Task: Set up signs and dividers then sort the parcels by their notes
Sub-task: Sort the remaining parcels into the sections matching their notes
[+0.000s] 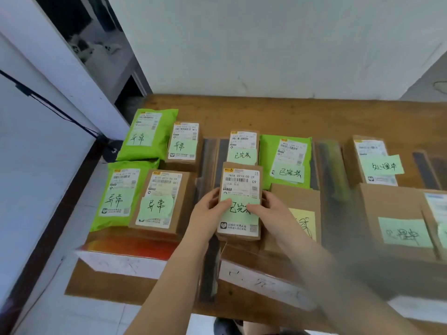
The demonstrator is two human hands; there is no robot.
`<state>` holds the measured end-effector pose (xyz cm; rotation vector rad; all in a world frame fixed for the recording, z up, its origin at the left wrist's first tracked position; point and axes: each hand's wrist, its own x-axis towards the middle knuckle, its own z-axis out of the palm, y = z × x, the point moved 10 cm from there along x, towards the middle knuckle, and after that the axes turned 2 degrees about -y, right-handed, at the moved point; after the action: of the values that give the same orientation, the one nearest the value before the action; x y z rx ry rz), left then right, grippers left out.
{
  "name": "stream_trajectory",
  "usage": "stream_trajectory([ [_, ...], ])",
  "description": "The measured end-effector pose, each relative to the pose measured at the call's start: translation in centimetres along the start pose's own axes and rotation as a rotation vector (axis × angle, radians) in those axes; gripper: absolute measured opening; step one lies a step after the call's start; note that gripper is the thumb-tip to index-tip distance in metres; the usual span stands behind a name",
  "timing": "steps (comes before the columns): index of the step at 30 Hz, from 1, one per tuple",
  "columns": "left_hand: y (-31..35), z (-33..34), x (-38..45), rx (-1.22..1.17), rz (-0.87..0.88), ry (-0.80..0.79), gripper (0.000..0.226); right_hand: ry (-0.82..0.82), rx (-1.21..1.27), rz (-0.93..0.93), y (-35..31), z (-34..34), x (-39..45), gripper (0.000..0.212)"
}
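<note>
A small brown parcel (240, 182) with a white label and a green note (238, 215) lies in the middle section of the wooden table (278, 112). My left hand (209, 211) grips its left edge, thumb on the note. My right hand (264, 209) grips its right edge, thumb also on the note. Behind it lie a brown parcel (243, 147) and a green bag (285, 160) with green notes. A brown box (296, 197) with a yellow note sits right of the held parcel. The left section holds two green bags (147, 134) (121, 194) and two brown boxes (183, 141) (160, 199).
Dark dividers (209, 153) (332, 165) split the table into sections. White signs (125, 263) (261, 281) stand along the front edge. Brown boxes (372, 160) (394, 218) with green notes fill the right section. A white wall stands behind, a door frame at left.
</note>
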<state>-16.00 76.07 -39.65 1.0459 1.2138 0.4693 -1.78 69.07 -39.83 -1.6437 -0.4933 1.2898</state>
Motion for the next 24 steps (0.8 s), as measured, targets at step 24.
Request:
stream_trajectory([
  [24,1.8,0.5,-3.2,0.320,0.255,0.003,0.042,0.149,-0.293,-0.129,-1.5,0.2,-4.0,0.063],
])
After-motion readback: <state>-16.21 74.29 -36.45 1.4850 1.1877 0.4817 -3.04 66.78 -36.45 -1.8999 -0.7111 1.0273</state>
